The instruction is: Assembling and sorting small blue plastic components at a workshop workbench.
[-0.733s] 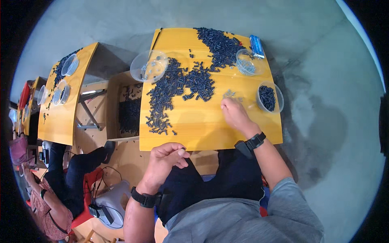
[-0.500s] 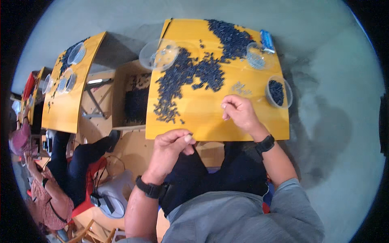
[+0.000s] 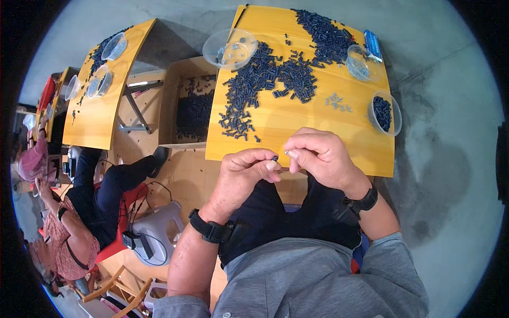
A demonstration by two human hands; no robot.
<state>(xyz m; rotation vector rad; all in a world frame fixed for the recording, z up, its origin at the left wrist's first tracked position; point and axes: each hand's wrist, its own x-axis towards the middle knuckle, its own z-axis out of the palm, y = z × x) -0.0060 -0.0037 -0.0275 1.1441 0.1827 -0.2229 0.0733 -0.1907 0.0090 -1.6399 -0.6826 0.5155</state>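
Observation:
Over the near edge of the yellow table [image 3: 297, 119], my two hands almost meet. A small dark cylindrical piece [image 3: 275, 158] sits pinched between the thumb and fingertips of my left hand [image 3: 238, 177]. My right hand [image 3: 323, 159] pinches a tiny silvery piece [image 3: 287, 152], facing the dark one with a slight gap; its exact kind is too small to tell. Beyond the hands spreads a heap of similar dark pieces [image 3: 249, 79]. A little cluster of silvery metal pieces [image 3: 338, 102] lies right of centre.
Clear tubs hold dark pieces [image 3: 382, 113], silvery pieces [image 3: 358, 69] and a few small parts [image 3: 230, 49]. At the far right corner is a blue box [image 3: 373, 45]. A cardboard carton [image 3: 167, 106] stands left of the table. Another person [image 3: 71, 233] sits farther left, by another yellow table [image 3: 101, 114].
My right hand has come left and down toward my left hand, which has risen a little to the right. The whole view has shifted slightly.

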